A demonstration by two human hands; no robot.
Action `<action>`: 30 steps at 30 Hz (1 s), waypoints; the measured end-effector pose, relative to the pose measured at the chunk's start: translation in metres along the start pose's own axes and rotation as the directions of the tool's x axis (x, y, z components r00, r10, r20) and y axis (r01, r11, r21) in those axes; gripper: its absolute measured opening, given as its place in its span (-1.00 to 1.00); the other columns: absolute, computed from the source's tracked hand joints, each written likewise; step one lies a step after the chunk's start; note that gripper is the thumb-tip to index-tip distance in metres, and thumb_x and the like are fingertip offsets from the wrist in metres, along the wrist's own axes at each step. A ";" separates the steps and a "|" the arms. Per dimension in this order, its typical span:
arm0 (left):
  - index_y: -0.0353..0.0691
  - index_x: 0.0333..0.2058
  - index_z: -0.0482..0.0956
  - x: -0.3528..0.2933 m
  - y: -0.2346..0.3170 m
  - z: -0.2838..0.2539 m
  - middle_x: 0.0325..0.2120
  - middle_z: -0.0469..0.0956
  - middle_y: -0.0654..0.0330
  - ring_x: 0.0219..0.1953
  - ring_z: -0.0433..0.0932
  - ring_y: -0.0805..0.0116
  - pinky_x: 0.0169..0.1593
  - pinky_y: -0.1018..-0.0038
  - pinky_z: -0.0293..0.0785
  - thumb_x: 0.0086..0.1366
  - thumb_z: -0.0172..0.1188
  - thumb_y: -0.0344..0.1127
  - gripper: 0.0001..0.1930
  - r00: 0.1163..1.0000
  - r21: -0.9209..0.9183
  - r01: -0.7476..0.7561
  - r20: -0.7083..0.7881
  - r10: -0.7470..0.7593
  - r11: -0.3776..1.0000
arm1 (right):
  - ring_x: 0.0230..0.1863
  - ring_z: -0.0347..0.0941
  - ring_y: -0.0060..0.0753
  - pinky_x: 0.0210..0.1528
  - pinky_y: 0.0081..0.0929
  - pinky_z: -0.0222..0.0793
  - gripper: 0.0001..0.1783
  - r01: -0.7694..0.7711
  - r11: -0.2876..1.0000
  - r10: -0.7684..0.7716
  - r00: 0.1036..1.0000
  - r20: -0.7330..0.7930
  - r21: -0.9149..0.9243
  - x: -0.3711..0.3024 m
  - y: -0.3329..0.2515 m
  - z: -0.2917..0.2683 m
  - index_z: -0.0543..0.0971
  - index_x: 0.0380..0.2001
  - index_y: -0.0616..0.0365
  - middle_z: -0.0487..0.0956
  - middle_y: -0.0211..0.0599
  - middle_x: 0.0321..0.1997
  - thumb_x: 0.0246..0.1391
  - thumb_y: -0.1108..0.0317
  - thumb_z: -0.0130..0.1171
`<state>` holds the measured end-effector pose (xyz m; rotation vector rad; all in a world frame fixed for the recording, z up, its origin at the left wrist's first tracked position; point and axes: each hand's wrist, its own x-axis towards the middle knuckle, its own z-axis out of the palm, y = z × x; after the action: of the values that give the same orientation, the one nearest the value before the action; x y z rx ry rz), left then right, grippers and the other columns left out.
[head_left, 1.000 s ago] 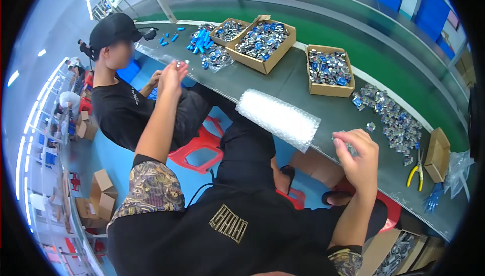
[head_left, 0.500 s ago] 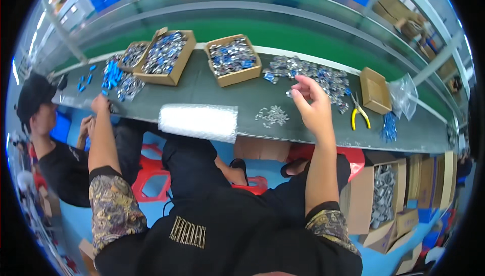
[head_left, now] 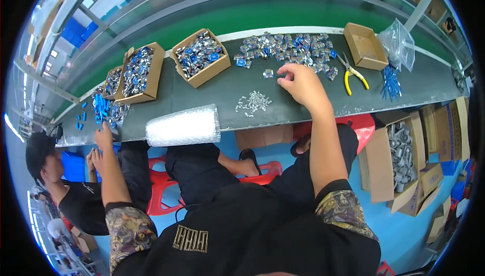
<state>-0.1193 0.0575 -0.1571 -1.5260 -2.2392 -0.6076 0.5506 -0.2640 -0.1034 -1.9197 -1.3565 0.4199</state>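
Observation:
My right hand (head_left: 300, 86) is over the bench, thumb and fingers curled but apart, with nothing visible between them. Just left of its fingertips lies a single small clear packet (head_left: 268, 74) with a blue-and-silver part. Behind the hand spreads a pile of similar packets (head_left: 288, 46). Nearer the front edge is a heap of tiny silvery pieces (head_left: 253, 103). At the far left, my left hand (head_left: 104, 136) is closed beside the blue cylinders (head_left: 101, 107); what its fingers hold, if anything, is too small to make out.
Two cardboard boxes (head_left: 160, 69) (head_left: 222, 68) hold many packets. Bubble wrap (head_left: 183, 125) lies along the front edge. To the right are yellow-handled pliers (head_left: 348, 81), a shallow box (head_left: 367, 58), a plastic bag (head_left: 397, 43) and blue ties (head_left: 391, 83). A co-worker (head_left: 70, 190) sits at left.
The whole view has shifted, so bench things appear farther left. My right hand's fingers, more stretched out before, are now curled lower beside the single packet. My left hand remains near the blue cylinders.

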 end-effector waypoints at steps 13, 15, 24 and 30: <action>-0.34 -0.46 0.68 -0.286 0.282 -0.353 -0.52 0.62 -0.08 -0.61 0.55 0.21 -0.57 0.55 0.40 0.34 0.22 -0.21 -0.70 0.334 -0.539 0.471 -0.624 0.707 -0.698 | -0.45 0.50 -0.61 -0.42 -0.63 0.38 -0.81 -0.059 0.771 -0.343 0.800 0.493 0.634 -0.024 -0.047 -0.035 0.64 -0.27 0.29 0.59 -0.37 -0.45 0.10 0.40 0.19; -0.36 -0.41 0.67 -0.287 0.295 -0.363 -0.51 0.63 -0.05 -0.61 0.56 0.20 -0.56 0.50 0.41 0.28 0.25 -0.30 -0.79 0.332 -0.492 0.470 -0.671 0.663 -0.733 | -0.47 0.50 -0.63 -0.45 -0.65 0.39 -0.79 -0.225 0.781 -0.320 0.657 0.683 0.582 -0.027 -0.067 -0.029 0.65 -0.22 0.27 0.59 -0.37 -0.47 0.10 0.38 0.21; -0.29 -0.42 0.70 -0.321 0.323 -0.400 -0.62 0.55 0.17 -0.72 0.37 0.47 -0.64 0.54 0.27 0.27 0.31 -0.25 -0.79 0.259 -0.364 0.596 -0.756 0.601 -0.715 | 0.11 0.44 0.17 0.12 -0.07 0.35 -0.13 0.466 0.885 -0.134 0.216 0.967 0.019 -0.110 -0.031 0.222 0.51 0.01 0.49 0.49 0.33 0.06 0.21 -0.30 -0.10; -0.29 -0.30 0.67 -0.340 0.288 -0.401 -0.49 0.63 0.10 -0.55 0.55 0.25 -0.46 0.29 0.50 0.24 0.27 -0.32 -0.84 0.210 -0.566 0.490 -0.662 0.720 -0.663 | 0.39 0.15 0.09 0.32 -0.14 0.19 0.14 -0.213 0.977 0.053 0.164 0.985 -0.017 -0.119 -0.064 0.215 0.34 0.17 0.53 0.25 0.36 0.30 0.07 -0.52 -0.14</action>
<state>0.2914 -0.3296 0.0456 1.5676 -0.6166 0.7728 0.3251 -0.2799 -0.2198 -1.5557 -1.7942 2.1361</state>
